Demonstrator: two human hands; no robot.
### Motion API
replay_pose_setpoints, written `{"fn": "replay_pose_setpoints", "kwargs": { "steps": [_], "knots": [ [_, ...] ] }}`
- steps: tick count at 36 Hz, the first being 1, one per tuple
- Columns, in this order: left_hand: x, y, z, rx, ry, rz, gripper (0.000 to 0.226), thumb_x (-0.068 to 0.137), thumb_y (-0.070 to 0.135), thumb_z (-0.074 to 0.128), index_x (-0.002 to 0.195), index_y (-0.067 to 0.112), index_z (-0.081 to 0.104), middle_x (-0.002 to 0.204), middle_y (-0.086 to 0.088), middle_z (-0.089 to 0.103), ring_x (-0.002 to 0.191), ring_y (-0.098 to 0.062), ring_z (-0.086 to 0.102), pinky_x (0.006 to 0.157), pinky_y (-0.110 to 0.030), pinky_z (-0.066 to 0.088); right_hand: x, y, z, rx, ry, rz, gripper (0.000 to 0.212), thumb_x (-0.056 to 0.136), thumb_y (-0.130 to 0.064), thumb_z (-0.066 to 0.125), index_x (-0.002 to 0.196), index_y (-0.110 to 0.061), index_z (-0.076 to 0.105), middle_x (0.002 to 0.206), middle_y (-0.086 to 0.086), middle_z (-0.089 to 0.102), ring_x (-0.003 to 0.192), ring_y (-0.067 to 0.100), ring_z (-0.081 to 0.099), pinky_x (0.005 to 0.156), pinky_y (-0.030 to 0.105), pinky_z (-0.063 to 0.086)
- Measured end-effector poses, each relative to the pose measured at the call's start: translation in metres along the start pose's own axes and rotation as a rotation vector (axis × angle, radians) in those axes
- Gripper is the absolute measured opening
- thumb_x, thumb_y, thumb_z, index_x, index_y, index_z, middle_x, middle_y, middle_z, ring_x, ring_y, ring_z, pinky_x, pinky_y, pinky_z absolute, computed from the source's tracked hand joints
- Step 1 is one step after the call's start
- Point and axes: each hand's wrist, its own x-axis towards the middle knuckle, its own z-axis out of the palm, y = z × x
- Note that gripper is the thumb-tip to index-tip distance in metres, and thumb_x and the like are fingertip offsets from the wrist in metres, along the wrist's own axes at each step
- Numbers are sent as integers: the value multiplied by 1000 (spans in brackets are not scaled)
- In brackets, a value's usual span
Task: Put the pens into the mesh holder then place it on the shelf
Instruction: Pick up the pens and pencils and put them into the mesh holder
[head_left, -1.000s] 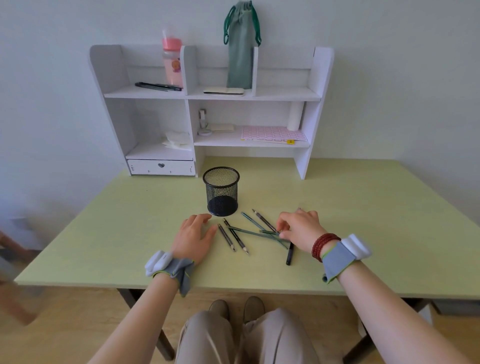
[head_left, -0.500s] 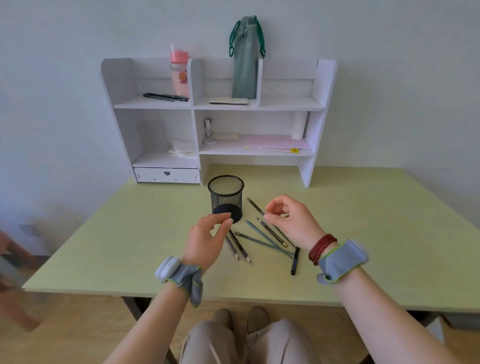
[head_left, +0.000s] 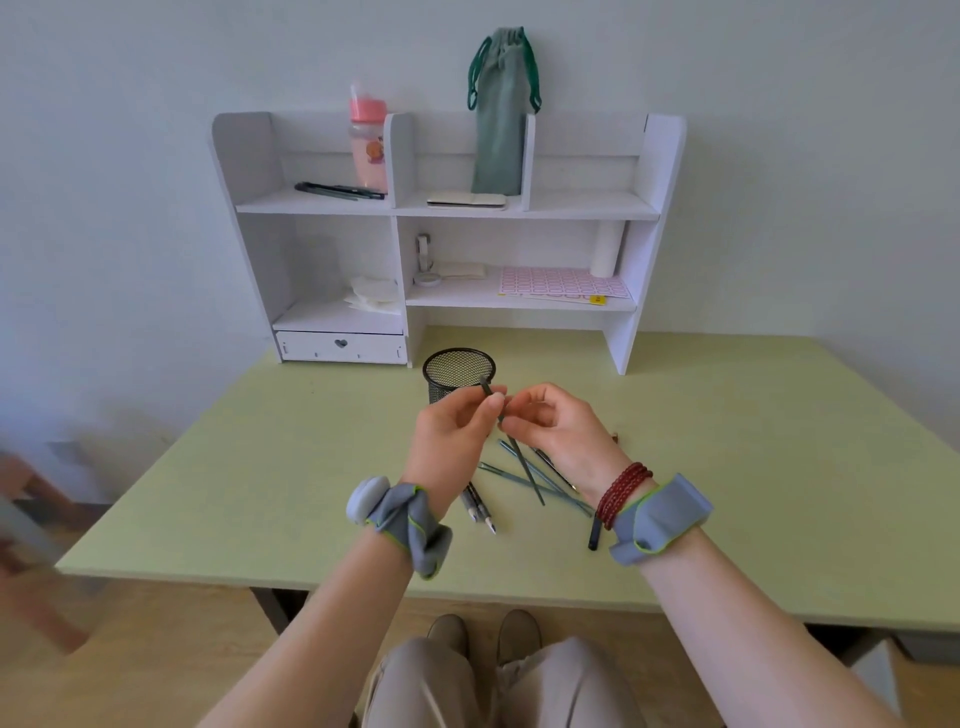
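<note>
Left hand (head_left: 451, 434) and right hand (head_left: 558, 431) fingers both pinched on one dark pen (head_left: 519, 452), raised before mesh holder (head_left: 457, 371)

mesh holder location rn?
Head view: the black mesh holder stands upright on the green table, centre, just in front of the white shelf unit and right behind the raised left hand and right hand.

No readable text, brand or number is found. A heart-shaped cutout (head_left: 341, 343) is seen on the drawer (head_left: 311, 347) of the shelf (head_left: 644, 218). Print on the pink sticker sheet (head_left: 563, 284) and its yellow tag (head_left: 598, 299) is too small to be read.
</note>
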Motion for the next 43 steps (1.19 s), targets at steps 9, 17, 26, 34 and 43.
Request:
{"fn": "replay_pose_setpoints", "kwargs": {
  "steps": [9,17,26,34,43],
  "knots": [
    [10,-5,-3,0,43,-37,10,89,15,58,80,14,61,78,-2,70,77,-19,66,80,-37,54,7,4,4,-60,14,-14,18,82,-6,66,77,-21,59,82,-3,69,68,-1,63,68,10,49],
    [18,-8,-18,-64,90,-37,18,90,18,56,96,2,58,84,-10,73,88,-23,70,84,-35,55,12,25,-2,-754,53,87,16,85,-20,58,95,-11,66,97,9,71,86,22,60,81,29,48],
    [19,-17,-29,-31,106,-46,14,90,21,57,90,7,58,73,2,75,77,-10,72,81,-35,56,19,45,8,-1032,-130,289,26,84,-23,61,107,-10,63,115,10,65,113,28,54,95,35,47],
    [22,-24,-36,-15,102,-18,10,90,23,56,84,16,57,66,14,75,75,-6,72,72,-24,56,28,40,18,-1151,-190,370,16,84,-21,58,73,-10,54,76,12,54,91,32,59,84,33,50],
    [19,-23,-35,-18,125,-35,18,91,21,55,96,4,57,74,8,75,71,-3,71,66,-17,57,33,40,26,-1189,-189,431,28,88,-20,55,110,-3,60,116,15,65,107,31,62,86,33,49]
  ]
}}
